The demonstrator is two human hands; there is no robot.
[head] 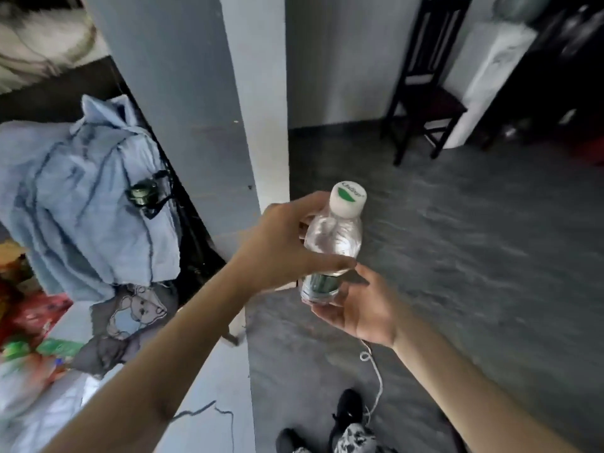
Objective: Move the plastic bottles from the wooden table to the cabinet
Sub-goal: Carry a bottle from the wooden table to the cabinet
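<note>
Left arm: bare, reaches forward and up from the lower left.
Left hand: fingers curled round the upper body of a clear plastic bottle with a white cap, thumb laid across its near side.
Right arm: bare, comes in from the lower right.
Right hand: palm up, cupping the bottle's base, fingers lightly bent.

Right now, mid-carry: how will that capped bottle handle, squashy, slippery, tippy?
The bottle looks like thin clear plastic, so a hard squeeze would probably dent it. The white cap is on, so spilling seems unlikely. It is tall and narrow, so it may tip when set down. The left hand grips its upper body while the right hand supports its base.
</note>
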